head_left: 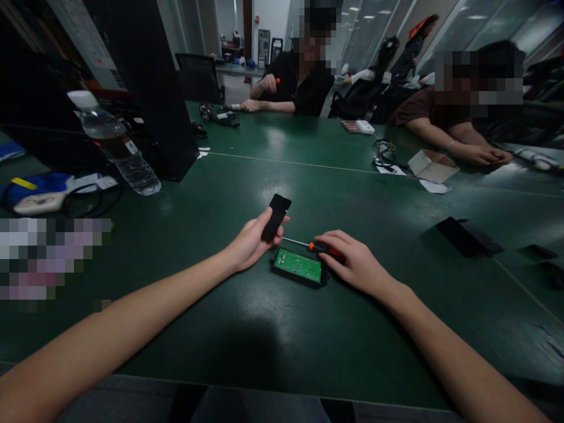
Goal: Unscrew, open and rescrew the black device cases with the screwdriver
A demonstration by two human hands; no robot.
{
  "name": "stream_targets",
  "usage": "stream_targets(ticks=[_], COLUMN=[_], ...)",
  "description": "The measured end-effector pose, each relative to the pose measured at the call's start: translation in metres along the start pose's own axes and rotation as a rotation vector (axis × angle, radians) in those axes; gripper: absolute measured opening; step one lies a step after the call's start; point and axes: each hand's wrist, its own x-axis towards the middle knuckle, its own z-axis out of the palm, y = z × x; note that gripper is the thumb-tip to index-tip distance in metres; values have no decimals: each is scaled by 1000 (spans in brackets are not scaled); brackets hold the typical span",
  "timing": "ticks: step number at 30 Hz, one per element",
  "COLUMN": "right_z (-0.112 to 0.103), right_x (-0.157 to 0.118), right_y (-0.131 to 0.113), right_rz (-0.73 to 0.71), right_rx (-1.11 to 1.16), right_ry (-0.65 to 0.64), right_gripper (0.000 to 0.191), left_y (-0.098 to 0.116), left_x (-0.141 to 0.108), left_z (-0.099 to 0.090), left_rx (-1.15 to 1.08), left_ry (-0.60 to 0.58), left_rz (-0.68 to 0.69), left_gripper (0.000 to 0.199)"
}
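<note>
In the head view my left hand (250, 244) grips a flat black rectangular cover (277, 216), thumb on its face, raised over the table. My right hand (356, 261) is closed over the red and black handle of a screwdriver (312, 246), whose thin shaft points left toward my left hand. Just below the shaft, a green circuit board (299, 265) sits in an open black plastic case (296, 279) on the table. My right fingers partly hide the handle.
A tilted-looking water bottle (117, 141) stands left beside a dark upright panel (145, 88). A black box-like object (469, 237) lies right. Farther back are an open carton (433, 165) and cables (384, 154). Two people sit across the green table (185, 346).
</note>
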Motion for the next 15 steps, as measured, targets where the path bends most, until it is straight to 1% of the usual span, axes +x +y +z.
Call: stream_targets(ticks=[6, 9, 12, 15], right_z=[4, 2, 0, 1], right_x=[1, 1, 0, -1], right_y=[-3, -2, -3, -8], right_rz=[-36, -28, -54, -114], right_rx=[23, 19, 45, 71], right_ry=[-5, 6, 34, 36], right_gripper=[30, 30, 32, 41], left_y=[2, 2, 3, 4], left_x=[0, 0, 1, 1], left_z=[-1, 0, 1, 0], left_rx=[-20, -47, -77, -74], left_ry=[-26, -13, 7, -8], left_rz=[-37, -50, -56, -63], left_gripper=[52, 51, 38, 27])
